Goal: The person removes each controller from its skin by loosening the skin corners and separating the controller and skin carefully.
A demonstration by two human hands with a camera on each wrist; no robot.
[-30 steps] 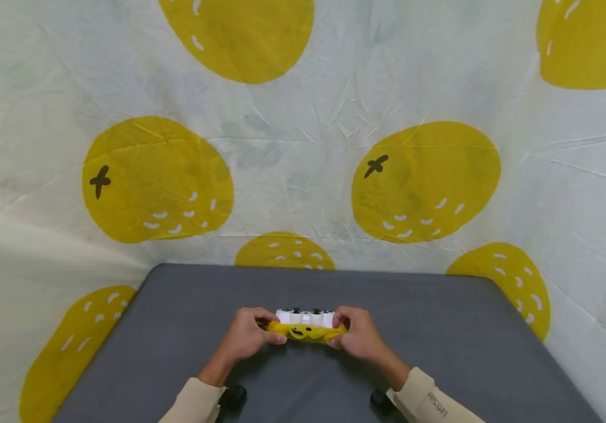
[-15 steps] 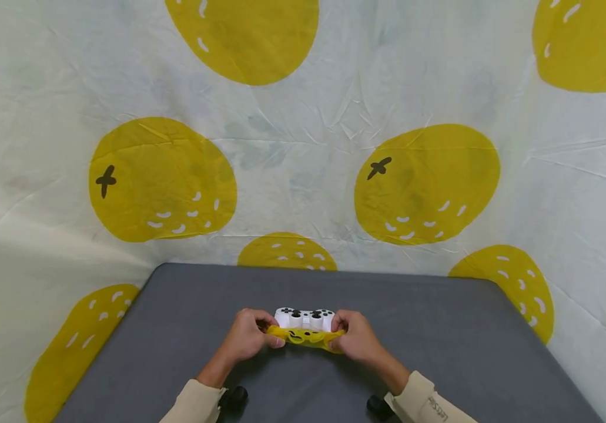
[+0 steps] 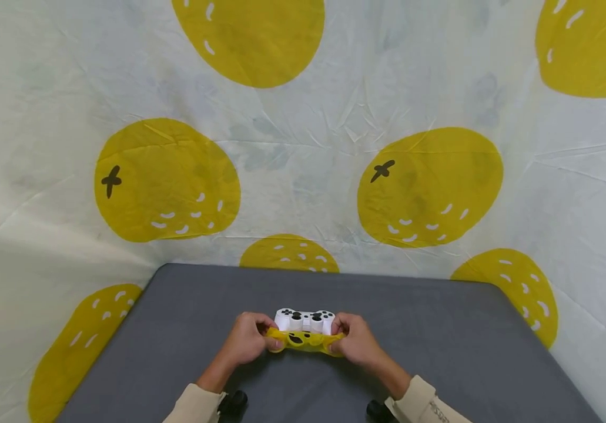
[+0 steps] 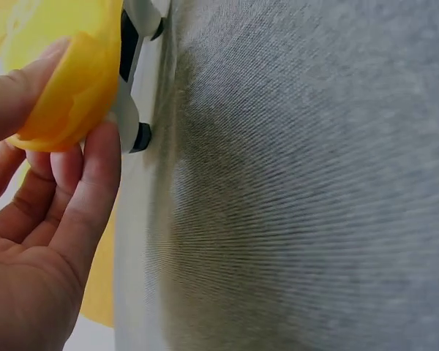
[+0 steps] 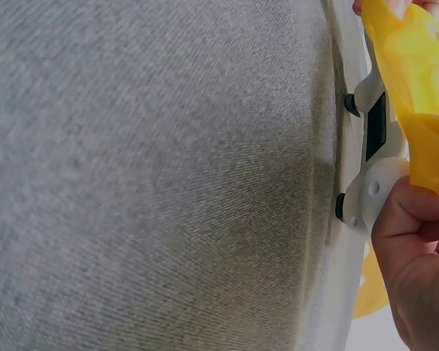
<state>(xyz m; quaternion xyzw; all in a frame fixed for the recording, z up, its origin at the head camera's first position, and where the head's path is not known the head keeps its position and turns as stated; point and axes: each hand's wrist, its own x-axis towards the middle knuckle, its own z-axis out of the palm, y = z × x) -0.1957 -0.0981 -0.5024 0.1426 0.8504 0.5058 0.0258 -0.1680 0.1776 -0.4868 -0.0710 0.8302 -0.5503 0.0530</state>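
A white game controller (image 3: 305, 321) with black sticks and buttons is held just above the grey surface. A thin, stretchy yellow cover (image 3: 305, 341) with dark openings wraps the part of it nearest the person. At the left end, my left hand (image 3: 248, 339) pinches the cover; the left wrist view shows the thumb on the yellow cover (image 4: 77, 102) and fingers beneath. My right hand (image 3: 357, 339) grips the opposite end, with curled fingers against the white controller (image 5: 377, 190) and yellow cover (image 5: 428, 157). The controller's handles are hidden by cover and hands.
A grey cloth-covered table (image 3: 197, 299) spreads under both hands. Behind and beside it hangs a pale fabric (image 3: 292, 176) printed with large yellow fruit. Black wrist devices (image 3: 236, 402) sit at the sleeve cuffs.
The controller has tilted so that its button face shows more. The yellow cover's near edge has shifted slightly and its openings look wider. Both hands keep their hold.
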